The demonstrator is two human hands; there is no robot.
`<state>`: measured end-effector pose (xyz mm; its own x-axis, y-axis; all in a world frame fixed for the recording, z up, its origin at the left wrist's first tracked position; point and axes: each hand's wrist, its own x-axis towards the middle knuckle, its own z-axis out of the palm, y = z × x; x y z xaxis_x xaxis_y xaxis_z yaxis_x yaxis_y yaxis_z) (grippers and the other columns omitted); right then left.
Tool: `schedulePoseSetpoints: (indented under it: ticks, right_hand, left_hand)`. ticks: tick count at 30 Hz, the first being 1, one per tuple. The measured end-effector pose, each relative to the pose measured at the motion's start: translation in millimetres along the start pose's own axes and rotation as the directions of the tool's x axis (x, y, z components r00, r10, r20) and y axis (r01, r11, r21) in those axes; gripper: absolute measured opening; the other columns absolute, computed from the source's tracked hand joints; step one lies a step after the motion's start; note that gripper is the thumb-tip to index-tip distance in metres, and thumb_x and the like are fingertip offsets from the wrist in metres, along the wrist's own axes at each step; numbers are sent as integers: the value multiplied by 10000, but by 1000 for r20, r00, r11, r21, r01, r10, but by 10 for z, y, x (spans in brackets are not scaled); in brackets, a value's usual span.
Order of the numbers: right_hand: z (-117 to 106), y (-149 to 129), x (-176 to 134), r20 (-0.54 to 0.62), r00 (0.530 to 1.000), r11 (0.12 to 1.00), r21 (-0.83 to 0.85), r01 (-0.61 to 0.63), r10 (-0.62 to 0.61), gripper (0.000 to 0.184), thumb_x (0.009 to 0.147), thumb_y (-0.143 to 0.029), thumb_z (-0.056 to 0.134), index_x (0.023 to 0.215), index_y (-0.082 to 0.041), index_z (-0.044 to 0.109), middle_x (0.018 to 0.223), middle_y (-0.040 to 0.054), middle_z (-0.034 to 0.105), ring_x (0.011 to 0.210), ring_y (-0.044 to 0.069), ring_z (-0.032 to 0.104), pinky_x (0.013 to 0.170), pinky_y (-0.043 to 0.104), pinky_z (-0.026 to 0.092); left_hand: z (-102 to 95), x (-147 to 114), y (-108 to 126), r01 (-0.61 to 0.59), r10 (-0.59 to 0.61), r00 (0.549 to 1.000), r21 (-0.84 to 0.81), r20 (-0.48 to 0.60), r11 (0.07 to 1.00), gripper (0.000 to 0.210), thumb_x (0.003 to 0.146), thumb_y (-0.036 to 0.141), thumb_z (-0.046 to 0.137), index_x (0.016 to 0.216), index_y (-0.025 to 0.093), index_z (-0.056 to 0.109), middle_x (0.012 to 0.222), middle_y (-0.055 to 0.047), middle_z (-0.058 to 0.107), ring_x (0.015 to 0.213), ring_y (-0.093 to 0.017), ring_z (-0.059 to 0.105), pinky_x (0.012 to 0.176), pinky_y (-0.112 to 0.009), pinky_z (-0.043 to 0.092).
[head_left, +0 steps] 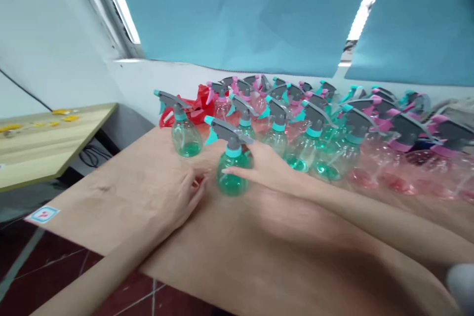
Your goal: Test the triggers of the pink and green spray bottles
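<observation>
My right hand (264, 165) is wrapped round a spray bottle (233, 185) with green liquid in its clear round body, a turquoise collar and trigger, and a grey head. The thumb lies across the front of the body; the other fingers are mostly hidden behind it. My left hand (185, 195) is low over the table just left of that bottle, fingers loosely bent, with a gap between thumb and fingers and nothing visible in it. Behind the left hand, another green spray bottle (186, 138) stands upright by itself.
Several turquoise-collared spray bottles (313, 145) and pink-collared ones (403, 158) crowd the back and right of the brown table (207, 261). A red plastic bag (202, 103) lies by the wall. A wooden table (48, 143) with yellow pieces stands at left. A sticker (43, 214) marks the near-left corner.
</observation>
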<state>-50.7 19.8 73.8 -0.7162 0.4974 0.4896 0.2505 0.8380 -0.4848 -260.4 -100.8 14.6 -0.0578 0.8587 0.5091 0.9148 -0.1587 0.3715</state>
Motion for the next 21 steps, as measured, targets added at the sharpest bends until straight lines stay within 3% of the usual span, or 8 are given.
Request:
schedulePoseSetpoints:
  ticks: [2, 8, 15, 21]
  right_hand:
    - [168, -15, 232, -27, 1000, 999, -36, -2, 1, 462, 811, -495, 645, 1085, -137, 549, 1084, 132, 654, 984, 273, 620, 821, 403, 491]
    - [457, -12, 643, -85, 996, 995, -90, -44, 36, 490, 794, -481, 669, 1103, -129, 527, 1014, 128, 665, 909, 267, 636, 774, 387, 493]
    - [543, -21, 813, -122, 987, 986, -114, -123, 108, 578, 822, -417, 654, 1235, -57, 472, 1056, 200, 649, 991, 326, 627, 826, 437, 482]
    - [558, -5, 868, -125, 981, 977, -140, -164, 147, 530, 845, -383, 626, 1240, -63, 476, 1103, 221, 643, 1025, 338, 627, 832, 442, 487]
  left_hand:
    - [-70, -19, -46, 56, -56, 997, 7, -52, 998, 206, 934, 343, 437, 1044, 220, 562, 831, -10, 637, 707, -180, 619, 690, -320, 507]
    - [-127, 2, -91, 265, -285, 951, -159, -122, 951, 242, 932, 373, 444, 1076, 213, 555, 798, -4, 643, 703, -178, 629, 649, -302, 500]
    - [-116, -2, -85, 289, -320, 937, -204, -140, 935, 257, 946, 394, 421, 1069, 207, 548, 758, 1, 636, 687, -172, 633, 659, -306, 501]
    - [-121, -2, -77, 298, -330, 936, -221, -125, 929, 234, 944, 376, 446, 1061, 203, 553, 753, 2, 631, 671, -164, 630, 639, -297, 498]
